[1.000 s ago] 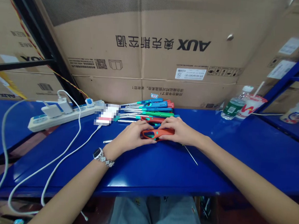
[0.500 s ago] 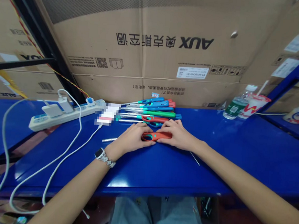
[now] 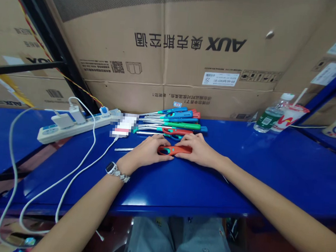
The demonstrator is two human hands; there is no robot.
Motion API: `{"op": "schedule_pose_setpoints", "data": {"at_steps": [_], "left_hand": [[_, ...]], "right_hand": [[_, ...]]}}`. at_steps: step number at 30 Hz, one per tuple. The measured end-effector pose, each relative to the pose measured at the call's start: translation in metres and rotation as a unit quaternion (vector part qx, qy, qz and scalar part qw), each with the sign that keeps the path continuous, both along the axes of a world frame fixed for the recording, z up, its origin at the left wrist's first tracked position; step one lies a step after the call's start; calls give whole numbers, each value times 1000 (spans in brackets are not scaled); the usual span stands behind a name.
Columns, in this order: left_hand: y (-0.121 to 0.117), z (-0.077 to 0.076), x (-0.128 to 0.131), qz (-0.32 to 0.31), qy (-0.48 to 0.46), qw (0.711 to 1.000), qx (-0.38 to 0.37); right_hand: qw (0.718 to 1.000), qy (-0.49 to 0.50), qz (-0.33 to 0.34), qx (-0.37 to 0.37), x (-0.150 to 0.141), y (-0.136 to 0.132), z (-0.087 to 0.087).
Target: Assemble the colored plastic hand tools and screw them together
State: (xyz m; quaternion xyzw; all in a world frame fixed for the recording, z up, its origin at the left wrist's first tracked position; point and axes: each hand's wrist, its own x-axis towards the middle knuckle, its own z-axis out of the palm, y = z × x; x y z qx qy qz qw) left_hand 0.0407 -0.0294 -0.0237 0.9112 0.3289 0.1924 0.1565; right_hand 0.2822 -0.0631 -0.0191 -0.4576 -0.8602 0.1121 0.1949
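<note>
Both hands are closed on an orange long-nose lighter just above or on the blue tabletop. My left hand, with a watch on the wrist, grips the trigger end, and its metal tube sticks out to the left from behind that hand. My right hand pinches the handle's other end. Beyond the hands lies a pile of long-nose lighters in blue, green and red, among them a green lighter and a red lighter. A thin metal piece peeks out beside my right forearm, mostly hidden.
On the left, a white power strip holds several plugs, with white cables looping over the table edge. A blurred-out phone-like object is beside the pile. At the right stand a water bottle and a cup with a straw. Cardboard boxes form the back.
The view has shifted slightly. Both hands keep hold of the orange lighter, which has turned a little. The thin metal piece by my right forearm is now more covered.
</note>
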Motion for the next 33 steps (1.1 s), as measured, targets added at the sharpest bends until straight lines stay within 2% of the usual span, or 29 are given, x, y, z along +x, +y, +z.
{"op": "schedule_pose_setpoints", "data": {"at_steps": [12,20,24,29,33], "left_hand": [[-5,0,3,7,-23,1000,-2],[-8,3,6,49,-2,999,13],[-11,3,7,46,2,999,16],[-12,0,7,53,-9,998,14],[-14,-2,2,58,-20,998,9]], "right_hand": [[1000,-8,0,-8,3,3,-2],[998,-24,58,14,9,7,1],[995,-26,93,9,10,11,7],[993,-30,116,-19,8,12,15],[992,-56,114,8,4,8,16]]}}
